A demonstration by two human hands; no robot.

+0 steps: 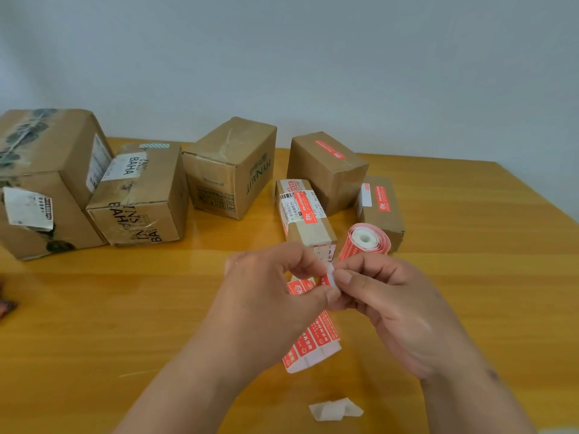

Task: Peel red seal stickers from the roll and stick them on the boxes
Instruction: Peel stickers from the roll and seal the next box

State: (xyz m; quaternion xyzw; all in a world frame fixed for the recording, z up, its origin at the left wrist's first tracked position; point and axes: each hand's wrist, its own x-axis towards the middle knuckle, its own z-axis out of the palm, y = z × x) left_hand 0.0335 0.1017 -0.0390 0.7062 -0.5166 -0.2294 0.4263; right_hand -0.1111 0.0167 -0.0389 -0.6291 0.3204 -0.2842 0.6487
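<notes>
Roll (366,240) seemingly touches box (380,208) behind it.

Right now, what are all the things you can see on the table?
Cardboard boxes: six, brown, in a row across the far part of the table; the three on the right carry red stickers.
Sticker roll: one, red and white, in front of the right-hand boxes.
Sticker strip: one, red on white backing, runs from the roll toward the hands and hangs below them.
Backing scrap: one, white, crumpled, on the near part of the table.
Table: one, yellow-brown wood.
Wall: pale grey, behind the table.
Left hand: pinches the strip.
Right hand: pinches the strip's white edge, fingertips against the left hand's.
</notes>
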